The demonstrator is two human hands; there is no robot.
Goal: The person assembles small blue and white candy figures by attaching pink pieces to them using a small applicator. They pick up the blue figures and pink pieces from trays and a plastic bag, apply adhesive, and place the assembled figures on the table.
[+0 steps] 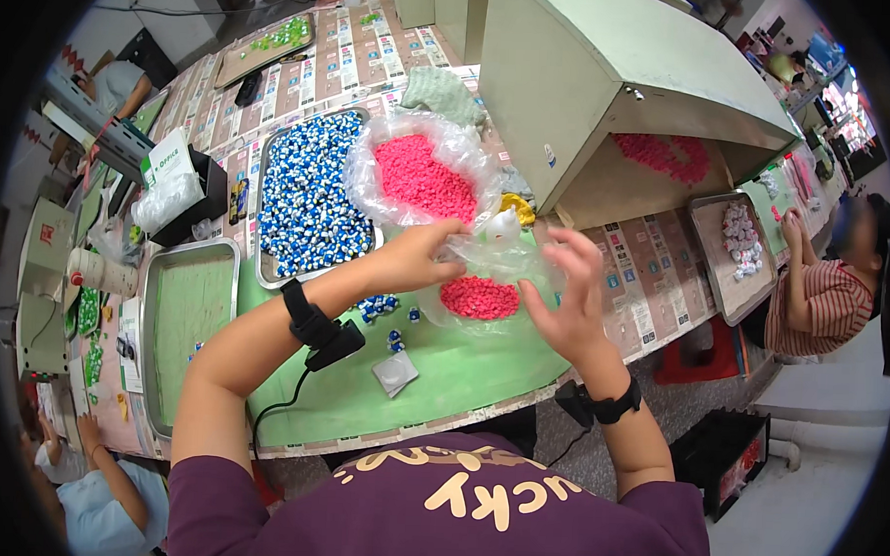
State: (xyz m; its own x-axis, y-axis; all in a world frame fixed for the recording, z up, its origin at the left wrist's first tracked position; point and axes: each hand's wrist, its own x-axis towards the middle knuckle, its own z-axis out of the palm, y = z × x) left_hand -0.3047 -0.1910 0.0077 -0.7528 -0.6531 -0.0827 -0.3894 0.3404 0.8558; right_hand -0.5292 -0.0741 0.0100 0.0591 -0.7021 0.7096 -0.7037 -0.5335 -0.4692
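Note:
A small clear plastic bag [509,266] lies open on the green mat, with a heap of small pink pieces [480,298] in it. My left hand [418,255] is at the bag's left rim, thumb and fingers closed on the plastic. My right hand [573,307] is raised at the bag's right side, its fingers spread and curved, holding nothing. Behind the small bag stand a white squeeze bottle [504,224] and a larger clear bag [361,157] full of the same pink pieces [424,179]. Several blue-and-white pieces [375,305] lie beside my left wrist.
A metal tray [259,264] heaped with blue-and-white pieces stands left of the bags. Left of it is a green-lined tray [232,271]. A large grey hooded box [589,97] rises at the right back. A square grey piece [395,372] lies near the front edge. Other people sit around.

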